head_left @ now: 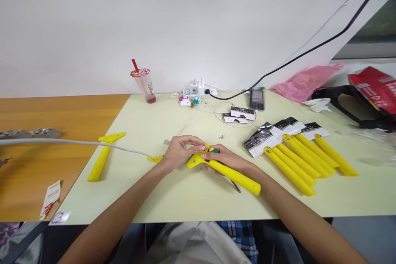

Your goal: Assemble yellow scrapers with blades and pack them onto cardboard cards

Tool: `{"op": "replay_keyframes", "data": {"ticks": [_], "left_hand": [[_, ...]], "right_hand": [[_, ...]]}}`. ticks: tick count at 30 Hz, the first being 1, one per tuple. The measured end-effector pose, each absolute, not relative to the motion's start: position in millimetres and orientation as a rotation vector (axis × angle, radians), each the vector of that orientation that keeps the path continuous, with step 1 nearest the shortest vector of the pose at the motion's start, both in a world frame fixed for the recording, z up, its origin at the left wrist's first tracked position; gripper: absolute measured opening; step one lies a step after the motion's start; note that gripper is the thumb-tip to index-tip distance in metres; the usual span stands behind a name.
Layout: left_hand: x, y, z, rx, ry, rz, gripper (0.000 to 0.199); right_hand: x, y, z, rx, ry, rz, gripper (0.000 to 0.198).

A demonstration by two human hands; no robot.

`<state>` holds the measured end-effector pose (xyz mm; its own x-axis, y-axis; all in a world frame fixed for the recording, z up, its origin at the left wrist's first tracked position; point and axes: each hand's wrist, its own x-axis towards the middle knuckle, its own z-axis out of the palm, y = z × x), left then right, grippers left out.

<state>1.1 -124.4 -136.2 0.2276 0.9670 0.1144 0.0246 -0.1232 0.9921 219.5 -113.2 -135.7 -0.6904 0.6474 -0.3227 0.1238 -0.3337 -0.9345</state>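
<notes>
A yellow scraper with a wide head and a long handle is held between my two hands above the table. My left hand pinches the far end of its head with thumb and forefinger; any small part between those fingertips is too small to make out. Around the neck of the scraper my right hand is closed, its thumb on the head. A screwdriver with a green grip is also tucked in my right hand, its dark shaft sticking out below the handle. Another yellow piece lies partly hidden behind my left hand.
At left lies a yellow scraper. Several yellow handles with black-and-white cards rest at right. Small screws lie beyond my hands. Further back are a cup, a power strip and cards. A grey cable crosses the left side.
</notes>
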Motion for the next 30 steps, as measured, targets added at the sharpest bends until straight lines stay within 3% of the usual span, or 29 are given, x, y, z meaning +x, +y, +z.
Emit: {"op": "replay_keyframes", "data": {"ticks": [30], "left_hand": [[5.7, -125.8, -146.1, 1.406, 0.957, 1.076, 0.024]], "right_hand": [[216.9, -117.4, -135.5, -0.915, -1.566, 2.058, 0.047]]}}
